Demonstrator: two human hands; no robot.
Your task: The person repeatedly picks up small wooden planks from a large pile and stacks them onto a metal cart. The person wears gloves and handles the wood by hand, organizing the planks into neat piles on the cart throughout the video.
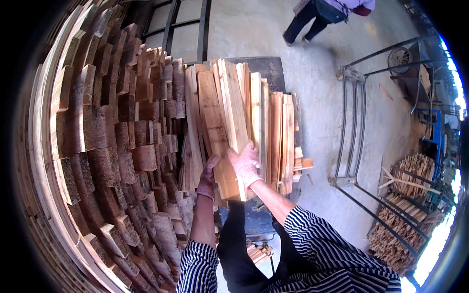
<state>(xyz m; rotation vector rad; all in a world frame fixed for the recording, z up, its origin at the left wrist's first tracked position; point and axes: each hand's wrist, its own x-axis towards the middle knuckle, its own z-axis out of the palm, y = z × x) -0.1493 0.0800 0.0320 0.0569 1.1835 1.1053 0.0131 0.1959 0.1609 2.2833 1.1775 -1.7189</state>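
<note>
My left hand (pixel 208 177), in a pinkish knit glove, is closed on the left edge of a wide wooden board (pixel 213 110) near its lower end. My right hand (pixel 245 165), gloved alike, wraps round the lower part of a paler wooden board (pixel 231 97) just right of it. Both boards lie on a pile of rough planks (pixel 275 136), long sides running away from me and slightly tilted. My right fingertips rest on the board's upper face; the undersides of both grips are hidden.
A tall wall of stacked planks (pixel 112 132) rises close on my left. The pile sits on a dark table (pixel 266 68). On the right stands a metal frame (pixel 352 127), with bundled wood strips (pixel 398 234) beyond. A person (pixel 317 17) walks at the far side.
</note>
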